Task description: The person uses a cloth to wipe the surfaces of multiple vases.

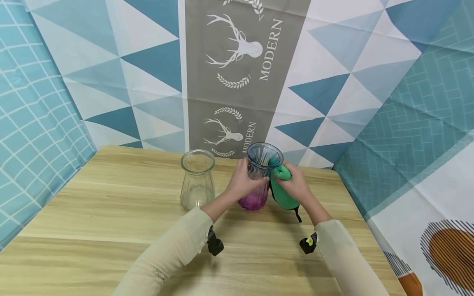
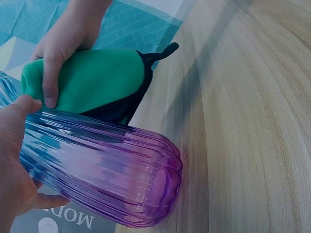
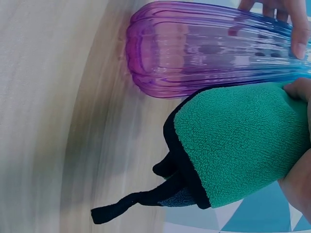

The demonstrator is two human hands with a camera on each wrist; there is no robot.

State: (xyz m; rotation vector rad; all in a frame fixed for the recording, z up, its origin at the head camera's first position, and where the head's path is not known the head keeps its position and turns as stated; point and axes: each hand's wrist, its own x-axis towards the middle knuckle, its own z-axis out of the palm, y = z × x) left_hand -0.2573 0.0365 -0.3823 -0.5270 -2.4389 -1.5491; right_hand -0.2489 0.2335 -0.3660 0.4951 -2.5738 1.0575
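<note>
A ribbed glass vase [image 1: 255, 199], blue at the rim and purple at the base, stands upright toward the back of the table. My left hand [image 1: 242, 179] grips it around the upper body, thumb on the near side. A green cleaning cloth [image 1: 285, 197] with black edging and a hanging loop is bunched in my right hand [image 1: 296, 183]. The cloth lies against the vase's right side, and part of it shows green at the rim. In the right wrist view the cloth [image 3: 243, 141] hangs along the vase [image 3: 170, 48].
A clear glass vase [image 1: 198, 189] stands to the left, close behind my left forearm. The wooden table [image 1: 111, 213] ends at a patterned wall covering [image 1: 152, 82] at the back. Another covering [image 1: 414, 164] borders the right side.
</note>
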